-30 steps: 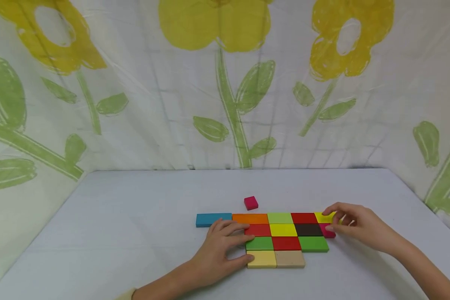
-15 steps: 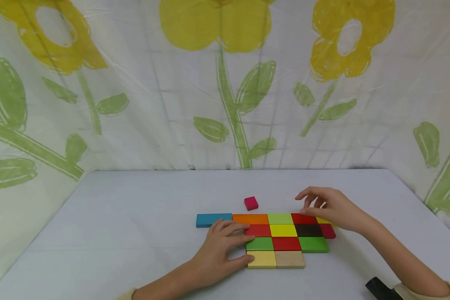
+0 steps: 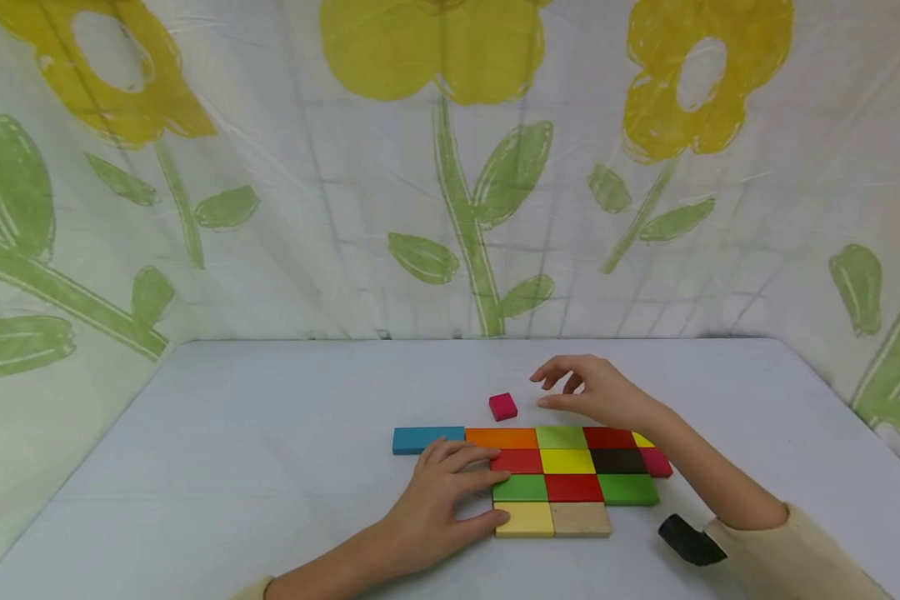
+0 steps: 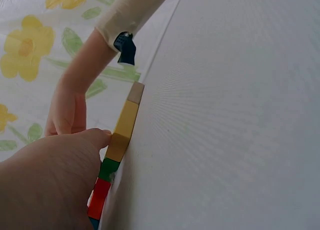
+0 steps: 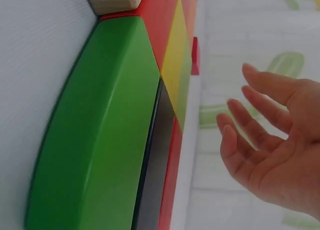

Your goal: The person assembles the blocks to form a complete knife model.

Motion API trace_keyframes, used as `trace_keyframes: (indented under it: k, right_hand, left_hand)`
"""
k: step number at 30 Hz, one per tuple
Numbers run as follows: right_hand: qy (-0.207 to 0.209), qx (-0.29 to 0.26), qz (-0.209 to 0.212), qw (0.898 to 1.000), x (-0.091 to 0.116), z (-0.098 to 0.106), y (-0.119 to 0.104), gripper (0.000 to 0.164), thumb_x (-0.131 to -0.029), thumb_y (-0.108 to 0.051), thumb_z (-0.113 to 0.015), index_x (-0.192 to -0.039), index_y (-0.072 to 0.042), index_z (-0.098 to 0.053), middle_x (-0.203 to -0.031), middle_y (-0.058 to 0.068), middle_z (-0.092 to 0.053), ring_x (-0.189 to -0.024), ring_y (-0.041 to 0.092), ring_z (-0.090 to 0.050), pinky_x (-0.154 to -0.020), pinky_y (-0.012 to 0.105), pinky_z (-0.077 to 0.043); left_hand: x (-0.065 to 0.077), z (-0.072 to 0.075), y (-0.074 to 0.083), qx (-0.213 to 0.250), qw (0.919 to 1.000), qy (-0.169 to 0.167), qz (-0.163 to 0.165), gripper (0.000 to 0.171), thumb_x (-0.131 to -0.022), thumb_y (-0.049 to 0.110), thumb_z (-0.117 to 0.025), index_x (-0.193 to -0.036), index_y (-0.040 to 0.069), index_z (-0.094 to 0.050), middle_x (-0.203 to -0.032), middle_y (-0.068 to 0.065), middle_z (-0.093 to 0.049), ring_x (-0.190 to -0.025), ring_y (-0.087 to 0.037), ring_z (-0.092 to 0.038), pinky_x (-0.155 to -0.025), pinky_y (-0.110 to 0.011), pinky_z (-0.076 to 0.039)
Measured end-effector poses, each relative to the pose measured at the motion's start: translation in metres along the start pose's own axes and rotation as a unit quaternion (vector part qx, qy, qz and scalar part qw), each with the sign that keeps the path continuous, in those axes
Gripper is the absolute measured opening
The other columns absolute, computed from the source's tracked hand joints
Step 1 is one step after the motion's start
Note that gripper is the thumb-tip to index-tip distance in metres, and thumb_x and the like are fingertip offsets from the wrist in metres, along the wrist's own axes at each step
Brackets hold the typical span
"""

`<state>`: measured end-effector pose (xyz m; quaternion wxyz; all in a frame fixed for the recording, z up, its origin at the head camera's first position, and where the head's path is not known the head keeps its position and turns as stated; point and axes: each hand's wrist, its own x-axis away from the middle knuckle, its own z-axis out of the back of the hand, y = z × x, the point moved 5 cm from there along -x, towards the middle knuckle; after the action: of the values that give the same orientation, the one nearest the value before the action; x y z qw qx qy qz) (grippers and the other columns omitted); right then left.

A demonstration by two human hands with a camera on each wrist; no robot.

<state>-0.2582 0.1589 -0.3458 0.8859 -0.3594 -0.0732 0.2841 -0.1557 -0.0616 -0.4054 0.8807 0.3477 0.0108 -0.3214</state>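
Observation:
Rows of flat coloured blocks lie edge to edge on the table, among them a yellow block (image 3: 567, 462), a black block (image 3: 618, 461), a green block (image 3: 628, 489) and a beige block (image 3: 581, 518). The left hand (image 3: 442, 508) rests at their left side, fingertips touching the red block (image 3: 517, 461), another green block (image 3: 523, 487) and the cream block (image 3: 528, 520). Behind the rows sits a lone magenta block (image 3: 503, 407). Just right of it hovers the right hand (image 3: 596, 392), fingers loosely bent and holding nothing; the right wrist view shows this hand (image 5: 275, 135) apart from the blocks.
A blue block (image 3: 412, 440) extends the back row leftward, beside an orange block (image 3: 500, 438). The white table (image 3: 232, 467) ends at a curtain (image 3: 330, 250) printed with flowers. A black wrist device (image 3: 690, 540) shows by the right sleeve.
The right hand has left the right end of the rows, moving left and toward the back, near the lone magenta block. The left hand stays where it was.

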Motion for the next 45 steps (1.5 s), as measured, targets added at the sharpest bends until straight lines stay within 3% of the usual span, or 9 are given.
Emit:
trace_keyframes:
  k: [11,20,29,37,45]
  right_hand:
    - [-0.045,-0.022,-0.043,0.998,-0.032,-0.027,0.008,0.033,-0.094,-0.013,-0.079,-0.122,0.002,-0.072,-0.114,0.016,-0.072,-0.082,0.018,-0.066,-0.079,0.029,-0.057]
    - [-0.066,-0.027,-0.058,0.996,-0.038,-0.037,0.008,0.032,-0.09,-0.012,-0.081,-0.119,0.001,-0.074,-0.113,0.013,-0.073,-0.085,0.018,-0.063,-0.078,0.028,-0.056]
    - [-0.059,-0.018,-0.057,0.996,-0.038,-0.036,0.01,0.028,-0.09,-0.011,-0.082,-0.115,0.0,-0.074,-0.11,0.011,-0.073,-0.083,0.018,-0.062,-0.078,0.029,-0.056]
    - [-0.037,-0.004,-0.046,0.998,-0.027,-0.022,0.007,0.027,-0.091,-0.015,-0.083,-0.113,-0.002,-0.074,-0.11,0.01,-0.073,-0.082,0.017,-0.063,-0.079,0.031,-0.056]
    - [-0.025,-0.005,-0.031,0.999,0.005,-0.006,-0.004,0.031,-0.093,-0.018,-0.081,-0.117,-0.002,-0.073,-0.112,0.01,-0.072,-0.09,0.018,-0.063,-0.076,0.03,-0.057]
  left_hand:
    - [0.0,0.0,0.0,0.007,0.9999,0.005,-0.01,0.039,-0.096,0.038,-0.078,-0.131,0.021,-0.076,-0.145,0.004,-0.063,-0.137,-0.021,-0.048,-0.117,-0.066,-0.031]
    - [0.0,0.0,0.0,0.001,0.9999,0.002,-0.011,0.039,-0.097,0.039,-0.077,-0.132,0.021,-0.076,-0.145,0.005,-0.063,-0.137,-0.02,-0.048,-0.117,-0.066,-0.031]
    - [-0.001,0.001,0.0,0.003,1.0,0.001,-0.009,0.039,-0.096,0.038,-0.077,-0.131,0.021,-0.076,-0.144,0.005,-0.063,-0.137,-0.02,-0.048,-0.117,-0.066,-0.032]
    - [-0.001,0.001,0.001,0.001,1.0,-0.003,-0.005,0.039,-0.097,0.039,-0.077,-0.132,0.022,-0.076,-0.144,0.005,-0.063,-0.135,-0.018,-0.048,-0.116,-0.065,-0.032]
    - [0.0,0.0,0.0,-0.003,0.9999,0.002,-0.01,0.038,-0.097,0.038,-0.077,-0.131,0.021,-0.076,-0.144,0.005,-0.063,-0.135,-0.019,-0.048,-0.116,-0.064,-0.033]
